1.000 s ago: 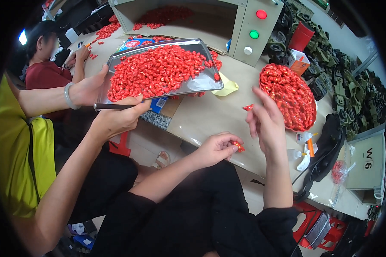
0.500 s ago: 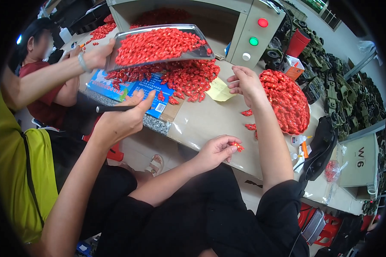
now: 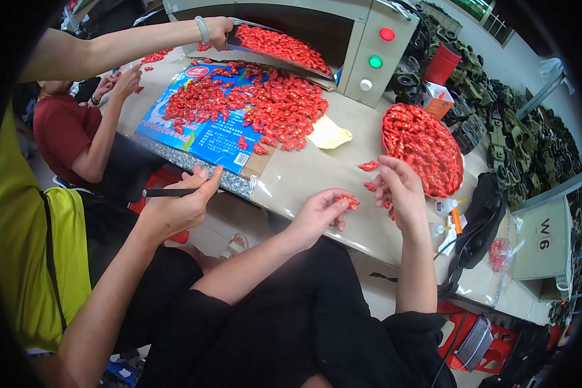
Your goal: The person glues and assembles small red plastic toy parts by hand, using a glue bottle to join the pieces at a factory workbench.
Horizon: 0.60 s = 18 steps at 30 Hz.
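My left hand (image 3: 320,216) pinches a small glossy red piece with gold flecks (image 3: 350,203) between thumb and fingers, above the table's front edge. Over the table to its right, my right hand (image 3: 401,191) has its fingers apart and slightly bent, with nothing visible in it. Beside those fingertips lies a loose red piece (image 3: 368,166); others are partly hidden behind the hand. A round container heaped with similar red pieces (image 3: 423,152) stands just beyond my right hand.
A co-worker's hand (image 3: 174,210) holds a dark pen at left; the other hand (image 3: 216,31) grips a tray of red pieces (image 3: 281,48) at the grey machine's opening (image 3: 343,39). Red pieces (image 3: 284,107) cover blue cardboard (image 3: 210,145). Glue bottles (image 3: 445,207) stand right.
The co-worker's tray has moved away from above the blue cardboard into the machine's opening. My right hand has come down and nearer, beside the loose pieces. My left hand still pinches its piece.
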Motion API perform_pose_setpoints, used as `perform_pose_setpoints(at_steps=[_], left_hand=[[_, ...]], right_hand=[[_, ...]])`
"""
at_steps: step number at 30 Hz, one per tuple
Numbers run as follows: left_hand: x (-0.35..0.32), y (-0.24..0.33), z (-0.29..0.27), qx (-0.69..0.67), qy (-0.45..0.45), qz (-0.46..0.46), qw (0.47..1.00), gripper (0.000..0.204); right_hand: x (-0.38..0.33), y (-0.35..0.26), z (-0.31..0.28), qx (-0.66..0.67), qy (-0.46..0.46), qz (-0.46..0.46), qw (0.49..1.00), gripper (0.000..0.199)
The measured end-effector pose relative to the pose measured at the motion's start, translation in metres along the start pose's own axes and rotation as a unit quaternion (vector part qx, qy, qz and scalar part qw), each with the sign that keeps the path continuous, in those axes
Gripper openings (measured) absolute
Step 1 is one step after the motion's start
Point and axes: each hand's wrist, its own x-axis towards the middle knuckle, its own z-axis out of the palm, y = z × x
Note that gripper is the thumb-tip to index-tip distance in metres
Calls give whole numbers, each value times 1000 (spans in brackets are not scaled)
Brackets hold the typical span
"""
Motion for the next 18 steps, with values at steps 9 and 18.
perform_pose_setpoints(at_steps=[9,18], left_hand=[[10,9,8,58,50,-1,997,24],[16,10,13,94,43,-14,995,25]], right_hand=[[-38,50,-23,29,67,-2,997,23],[-44,59,-17,51,46,-5,998,20]])
